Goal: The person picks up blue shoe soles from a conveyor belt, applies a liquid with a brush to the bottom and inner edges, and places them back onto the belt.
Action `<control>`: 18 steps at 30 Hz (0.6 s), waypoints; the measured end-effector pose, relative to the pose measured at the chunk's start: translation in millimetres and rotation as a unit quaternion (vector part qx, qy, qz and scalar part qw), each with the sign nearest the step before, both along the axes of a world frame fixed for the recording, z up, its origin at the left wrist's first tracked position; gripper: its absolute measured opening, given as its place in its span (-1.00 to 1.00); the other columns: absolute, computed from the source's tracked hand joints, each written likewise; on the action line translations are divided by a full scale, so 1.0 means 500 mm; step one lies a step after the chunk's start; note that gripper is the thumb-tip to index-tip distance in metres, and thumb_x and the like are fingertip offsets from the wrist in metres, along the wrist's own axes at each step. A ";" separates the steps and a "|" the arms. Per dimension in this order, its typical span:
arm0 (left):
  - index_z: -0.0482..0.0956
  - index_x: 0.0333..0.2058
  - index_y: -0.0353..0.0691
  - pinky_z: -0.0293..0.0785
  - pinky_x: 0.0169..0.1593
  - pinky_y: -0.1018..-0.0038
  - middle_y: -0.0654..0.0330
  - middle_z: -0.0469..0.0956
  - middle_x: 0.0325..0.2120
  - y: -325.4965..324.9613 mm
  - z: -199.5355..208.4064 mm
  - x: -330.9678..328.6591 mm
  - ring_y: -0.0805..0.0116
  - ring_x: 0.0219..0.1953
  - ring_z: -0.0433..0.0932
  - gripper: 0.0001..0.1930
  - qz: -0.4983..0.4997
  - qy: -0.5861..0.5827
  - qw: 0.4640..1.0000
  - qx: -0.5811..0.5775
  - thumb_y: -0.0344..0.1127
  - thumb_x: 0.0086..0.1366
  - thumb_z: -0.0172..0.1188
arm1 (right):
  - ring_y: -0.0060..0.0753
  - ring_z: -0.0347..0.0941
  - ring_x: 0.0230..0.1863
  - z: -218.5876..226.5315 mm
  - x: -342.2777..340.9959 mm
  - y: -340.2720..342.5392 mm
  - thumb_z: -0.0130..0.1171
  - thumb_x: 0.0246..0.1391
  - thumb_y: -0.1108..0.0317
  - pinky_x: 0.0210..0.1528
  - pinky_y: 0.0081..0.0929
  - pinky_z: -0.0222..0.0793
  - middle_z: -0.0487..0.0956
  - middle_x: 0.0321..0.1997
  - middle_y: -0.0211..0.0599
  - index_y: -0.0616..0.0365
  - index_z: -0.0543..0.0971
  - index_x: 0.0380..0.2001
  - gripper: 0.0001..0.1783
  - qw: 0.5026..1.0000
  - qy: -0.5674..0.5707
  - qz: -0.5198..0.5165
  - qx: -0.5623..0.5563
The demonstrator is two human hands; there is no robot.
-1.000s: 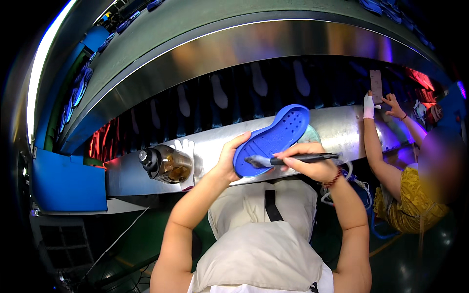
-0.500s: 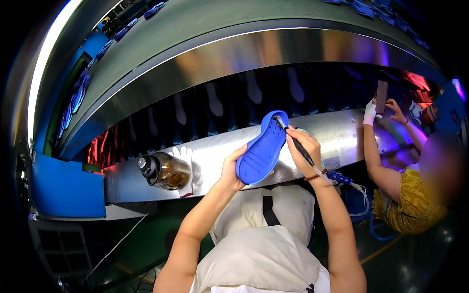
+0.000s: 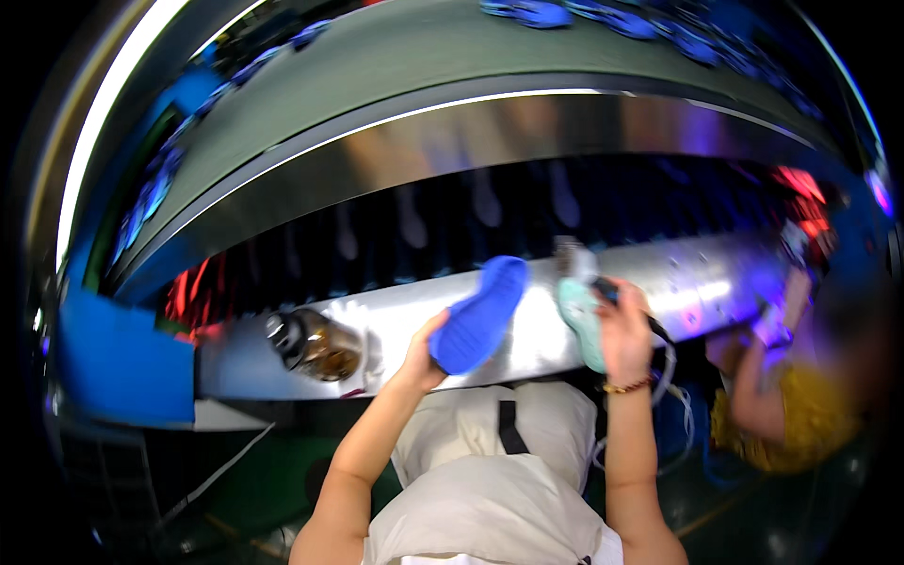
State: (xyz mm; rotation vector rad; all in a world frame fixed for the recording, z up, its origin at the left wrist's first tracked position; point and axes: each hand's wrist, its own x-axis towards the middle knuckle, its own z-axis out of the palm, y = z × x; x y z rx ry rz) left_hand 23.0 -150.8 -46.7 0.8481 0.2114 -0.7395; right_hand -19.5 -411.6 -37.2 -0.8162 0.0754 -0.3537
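Note:
My left hand (image 3: 422, 363) grips the heel end of a blue shoe sole (image 3: 478, 315), raised over the steel bench and tilted away to the right. My right hand (image 3: 625, 334) is closed around a slim tool with a black handle (image 3: 607, 291); motion blur hides its tip. Right beside those fingers is a mint-green sole-shaped piece (image 3: 584, 325). It looks to be at the bench, but I cannot tell whether my hand touches it. A blurred grey and white thing (image 3: 573, 256) shows at its far end.
On the steel bench (image 3: 405, 315) at left stands a dark-lidded bottle (image 3: 318, 345), a white glove (image 3: 358, 325) beside it. Beyond, a green conveyor belt (image 3: 395, 56) carries blue shoe parts (image 3: 541, 13). A person in yellow (image 3: 800, 419) sits at right. A pale cord (image 3: 687, 424) hangs nearby.
My right hand has drawn the tool off the blue sole and moved right, beside the mint-green piece. The blue sole has shifted left and lower. The other person's hands have dropped.

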 end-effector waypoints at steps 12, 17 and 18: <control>0.17 0.04 -0.39 0.34 -0.06 -0.05 -0.13 0.32 -0.06 0.226 0.418 0.172 -0.05 -0.05 0.37 -0.46 0.294 -0.423 0.855 -0.058 -0.07 0.23 -0.36 | -0.40 0.40 -0.15 -0.066 -0.029 -0.052 -0.03 0.09 0.23 -0.27 -0.63 0.27 0.45 -0.15 -0.21 0.23 0.35 -0.11 -0.64 0.986 0.151 -0.058 0.037; -0.15 0.20 -0.20 -0.19 0.19 -0.11 0.02 -0.11 0.21 0.439 0.406 0.400 -0.01 0.24 -0.12 -0.17 0.447 -0.248 0.777 -0.367 0.32 0.12 -0.42 | -0.37 0.41 -0.16 -0.076 -0.009 -0.028 -0.03 0.08 0.25 -0.26 -0.61 0.25 0.45 -0.16 -0.21 0.22 0.37 -0.14 -0.68 0.988 0.152 0.001 0.032; -0.30 0.22 -0.12 -0.26 0.20 -0.06 0.09 -0.19 0.24 0.433 0.379 0.411 0.11 0.27 -0.16 -0.14 0.530 -0.263 0.750 -0.295 0.37 0.10 -0.47 | -0.35 0.42 -0.17 -0.073 -0.009 -0.026 -0.03 0.08 0.26 -0.26 -0.59 0.26 0.46 -0.17 -0.20 0.22 0.38 -0.18 -0.71 0.988 0.153 0.015 0.033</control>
